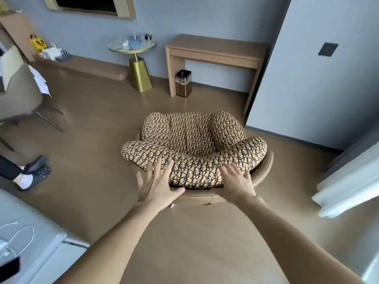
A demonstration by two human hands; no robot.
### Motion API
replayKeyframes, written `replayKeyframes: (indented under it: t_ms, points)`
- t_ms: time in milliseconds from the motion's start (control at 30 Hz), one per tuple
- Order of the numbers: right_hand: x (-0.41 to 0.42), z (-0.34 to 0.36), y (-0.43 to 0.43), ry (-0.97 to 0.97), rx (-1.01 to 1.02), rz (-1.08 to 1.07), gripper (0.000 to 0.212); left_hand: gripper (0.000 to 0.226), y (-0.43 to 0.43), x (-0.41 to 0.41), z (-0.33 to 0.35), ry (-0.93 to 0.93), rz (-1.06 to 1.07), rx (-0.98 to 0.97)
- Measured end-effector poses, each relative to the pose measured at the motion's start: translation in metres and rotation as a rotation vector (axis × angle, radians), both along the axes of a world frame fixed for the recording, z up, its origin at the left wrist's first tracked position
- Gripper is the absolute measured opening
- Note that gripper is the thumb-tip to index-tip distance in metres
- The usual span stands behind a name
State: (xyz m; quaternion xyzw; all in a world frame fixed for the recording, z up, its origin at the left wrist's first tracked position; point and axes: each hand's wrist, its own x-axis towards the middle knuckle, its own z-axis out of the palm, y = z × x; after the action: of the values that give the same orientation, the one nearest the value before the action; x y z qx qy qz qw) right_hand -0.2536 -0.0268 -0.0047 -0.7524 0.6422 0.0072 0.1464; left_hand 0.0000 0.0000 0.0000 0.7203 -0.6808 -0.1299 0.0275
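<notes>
Located mid-floor, straight ahead: cushion (pixel 194 144), brown-and-tan patterned, seated in a round tan chair (pixel 266 167) (low shell type, rim visible at the right and near sides). Made up of a padded back, two bulging side lobes and a long near roll overhanging the rim to the left.

State, left hand (pixel 158 185): released, grasping nothing. Fingers straight and splayed, laid flat on the left part of the near roll; thumb stretched rightward along the roll's lower edge.

State, right hand (pixel 235 181): likewise released. Fingers straight and slightly spread, resting on the right part of the near roll, palm over the rim. Both forearms bare, extended from the bottom of the view, hands apart with a stretch of roll between.

Beyond the chair: round side table (pixel 131 50) on a gold pedestal, bearing small items (too small to identify). To its right, a wooden console (pixel 215 50) against the wall, with a metal bin (pixel 183 84) on the floor under its left end. On the right-hand wall, a dark wall plate (pixel 328 49). At top left, a framed dark screen (pixel 88 5).

Left side: second chair (pixel 20 93) on thin metal legs, white papers at its side; below, another person's feet in dark perforated shoes (pixel 39 169). Bottom left: white surface (pixel 41 253) with a white cable (pixel 22 232) and a dark phone (pixel 9 268). Right edge: white bedding (pixel 348 181).
</notes>
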Motion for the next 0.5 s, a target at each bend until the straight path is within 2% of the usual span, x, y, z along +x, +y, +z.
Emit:
replayKeyframes:
  t_ms: [100,233,400,500]
  points:
    - [0.004,-0.059,-0.01,0.059,0.067,0.061,0.098,0.101,-0.016,-0.01,-0.051,-0.075,-0.045,0.039]
    - [0.0,-0.126,-0.019,0.092,0.05,0.161,0.084,0.093,-0.03,-0.017,-0.116,-0.172,-0.163,0.052]
    - [-0.018,-0.168,-0.031,0.081,-0.028,0.241,0.077,0.075,-0.047,-0.012,-0.16,-0.233,-0.225,0.154]
    - [-0.049,-0.175,-0.043,0.173,-0.087,0.269,0.078,0.068,-0.063,-0.003,-0.17,-0.235,-0.234,0.181]
